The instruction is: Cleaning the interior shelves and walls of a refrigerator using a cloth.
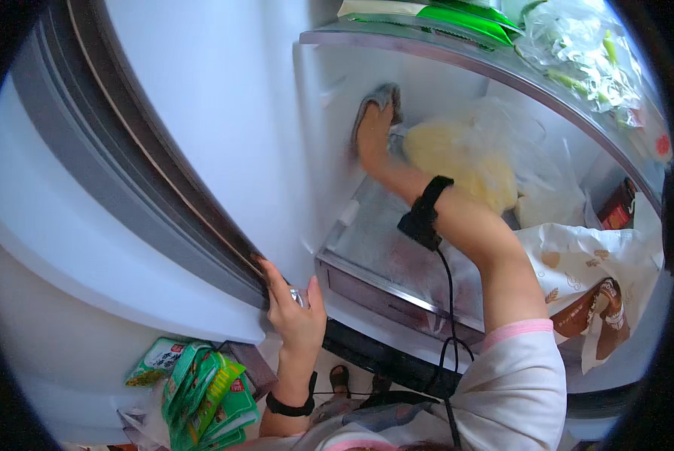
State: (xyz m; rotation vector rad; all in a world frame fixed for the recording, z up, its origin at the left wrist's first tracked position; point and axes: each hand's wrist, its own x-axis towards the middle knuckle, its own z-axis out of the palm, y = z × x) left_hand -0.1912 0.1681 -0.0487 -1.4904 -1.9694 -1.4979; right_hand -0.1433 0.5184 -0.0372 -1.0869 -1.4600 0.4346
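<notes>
My right hand is shut on a grey cloth, pressed to the left inner wall of the refrigerator compartment. Beside that forearm, on the glass shelf, sits a yellow item in a clear plastic bag; its exact kind is blurred. Lower left, my left hand rests at the refrigerator's front edge, thumb and fingers apart. Its fingertips touch the dark strip by the grey door seal. A small shiny object shows between thumb and fingers; I cannot tell what it is.
Above, another glass shelf carries a green packet and bagged green vegetables. A printed paper bag stands right of my arm. Several green food packets sit at the door's lower left. A black cable hangs from my right wrist strap.
</notes>
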